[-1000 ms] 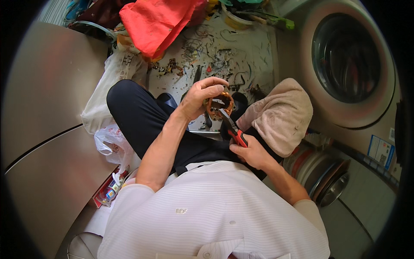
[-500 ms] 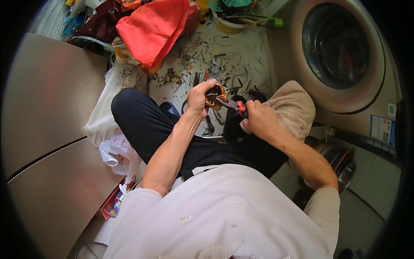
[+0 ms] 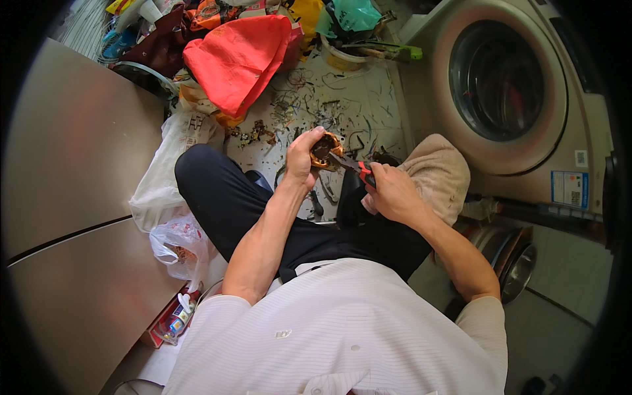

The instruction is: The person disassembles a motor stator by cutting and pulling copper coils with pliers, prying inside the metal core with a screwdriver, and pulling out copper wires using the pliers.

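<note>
My left hand (image 3: pixel 302 160) is closed round the side of a motor stator (image 3: pixel 324 151), a ring of copper-coloured windings with a dark hollow middle. The thumb lies along its upper rim. In my right hand (image 3: pixel 395 192) are pliers (image 3: pixel 363 173) with red and black handles. Their grey jaws reach leftward to the stator's right rim; whether they grip a wire there is too small to tell. Both hands are over the floor between my bent knees. On the floor just below the stator lies a tool with a dark handle (image 3: pixel 316 205).
Scraps of wire and small parts (image 3: pixel 289 105) litter the floor ahead. Beyond are a red cloth bag (image 3: pixel 237 59) and a tub (image 3: pixel 343 60). A washing machine (image 3: pixel 421 85) stands right, a metallic cabinet (image 3: pixel 85 131) left, with plastic bags (image 3: pixel 181 247) beside it. A beige towel (image 3: pixel 441 171) covers my right knee.
The stator has turned a little, so more of its dark hollow shows. My right hand and the pliers have shifted slightly, still at its rim. The whole view has moved slightly.
</note>
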Available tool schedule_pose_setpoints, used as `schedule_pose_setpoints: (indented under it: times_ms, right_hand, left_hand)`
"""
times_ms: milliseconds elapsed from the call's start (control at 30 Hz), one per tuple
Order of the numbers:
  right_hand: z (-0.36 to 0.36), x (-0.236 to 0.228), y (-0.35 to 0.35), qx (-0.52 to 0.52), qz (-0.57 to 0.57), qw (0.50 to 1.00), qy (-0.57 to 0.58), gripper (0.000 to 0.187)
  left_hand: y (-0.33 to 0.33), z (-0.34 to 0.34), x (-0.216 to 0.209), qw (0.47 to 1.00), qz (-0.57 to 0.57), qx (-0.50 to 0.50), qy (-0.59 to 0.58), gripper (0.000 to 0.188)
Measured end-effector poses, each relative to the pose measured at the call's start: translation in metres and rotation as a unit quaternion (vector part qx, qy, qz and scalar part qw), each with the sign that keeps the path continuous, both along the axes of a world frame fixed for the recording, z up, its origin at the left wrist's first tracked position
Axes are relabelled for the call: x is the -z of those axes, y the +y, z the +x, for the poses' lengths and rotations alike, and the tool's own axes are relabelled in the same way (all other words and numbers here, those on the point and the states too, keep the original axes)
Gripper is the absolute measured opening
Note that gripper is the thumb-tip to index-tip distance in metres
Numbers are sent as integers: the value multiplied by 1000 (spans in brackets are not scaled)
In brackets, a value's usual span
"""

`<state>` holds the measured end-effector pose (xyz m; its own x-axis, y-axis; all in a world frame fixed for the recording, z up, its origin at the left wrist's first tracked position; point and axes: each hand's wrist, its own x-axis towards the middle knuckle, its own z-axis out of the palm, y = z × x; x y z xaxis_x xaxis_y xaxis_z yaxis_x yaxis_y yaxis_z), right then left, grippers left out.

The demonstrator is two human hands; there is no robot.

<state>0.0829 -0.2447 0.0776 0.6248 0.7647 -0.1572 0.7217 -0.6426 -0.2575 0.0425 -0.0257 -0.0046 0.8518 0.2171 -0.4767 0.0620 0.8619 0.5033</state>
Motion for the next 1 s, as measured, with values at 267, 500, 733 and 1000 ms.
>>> schedule_pose_setpoints:
  times_ms: [267, 500, 733, 1000]
  right_hand:
    - [-17, -28, 0, 9, -97, 987, -128, 42]
    - [-17, -36, -4, 6, -41, 999, -31, 50]
    - [-9, -60, 0, 60, -54, 944, 320, 43]
    - [-8, -50, -9, 192, 23, 769, 609, 38]
  left_hand:
    - [-3, -12, -10, 998, 36, 25, -36, 22]
    - [3, -13, -11, 996, -19, 52, -68, 23]
    - [15, -14, -23, 982, 1, 117, -149, 27]
    - [19, -11, -30, 967, -8, 164, -196, 36]
